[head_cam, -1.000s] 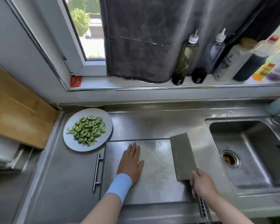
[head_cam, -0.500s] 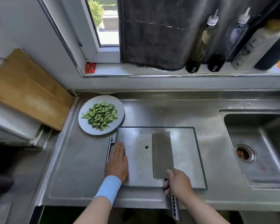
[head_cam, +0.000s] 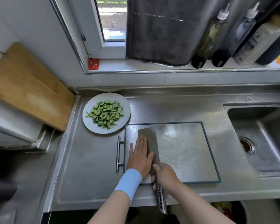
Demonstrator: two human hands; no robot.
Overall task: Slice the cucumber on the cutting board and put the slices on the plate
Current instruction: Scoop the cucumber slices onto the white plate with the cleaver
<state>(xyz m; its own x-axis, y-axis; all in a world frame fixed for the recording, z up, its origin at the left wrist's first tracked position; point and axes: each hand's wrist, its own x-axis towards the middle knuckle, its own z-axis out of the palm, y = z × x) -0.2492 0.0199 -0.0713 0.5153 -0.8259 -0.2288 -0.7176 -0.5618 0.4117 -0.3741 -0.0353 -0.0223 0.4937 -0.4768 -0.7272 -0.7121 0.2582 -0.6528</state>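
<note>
Cucumber slices (head_cam: 105,114) heaped on a grey plate (head_cam: 89,124), centre left of the frame, just off the far left corner of the steel cutting board (head_cam: 184,151).

Well apart from both hands, lower at centre. Left hand (head_cam: 140,156), blue wristband (head_cam: 128,181) below it, laid flat with straight fingers partly over the broad side of a cleaver (head_cam: 149,135) on the board's left part. Right hand (head_cam: 165,174) just beside it, curled round the cleaver's handle at the board's near edge. Sink (head_cam: 268,159) at right, wooden board (head_cam: 27,86) at upper left.
</note>
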